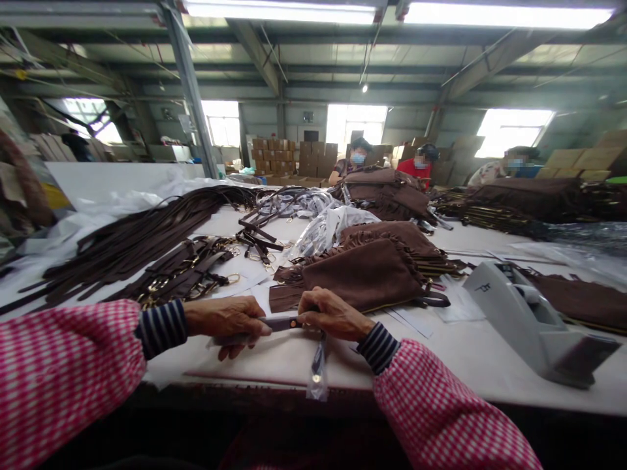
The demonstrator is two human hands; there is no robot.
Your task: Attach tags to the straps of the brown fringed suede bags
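My left hand (pixel 230 320) and my right hand (pixel 333 314) meet at the near edge of the white table (pixel 470 352). Both pinch a dark brown strap (pixel 279 322) stretched flat between them. The strap seems to sit in a clear plastic sleeve, whose end (pixel 317 375) hangs over the table edge with a metal clasp inside. Just beyond my hands lies a brown fringed suede bag (pixel 362 274) on a stack of the same bags.
A long bundle of brown straps (pixel 132 241) and straps with gold rings (pixel 191 277) lie at left. A grey tape dispenser (pixel 533 320) stands at right. Three people sit at the far side behind piles of bags (pixel 386 189). Cardboard boxes are stacked behind.
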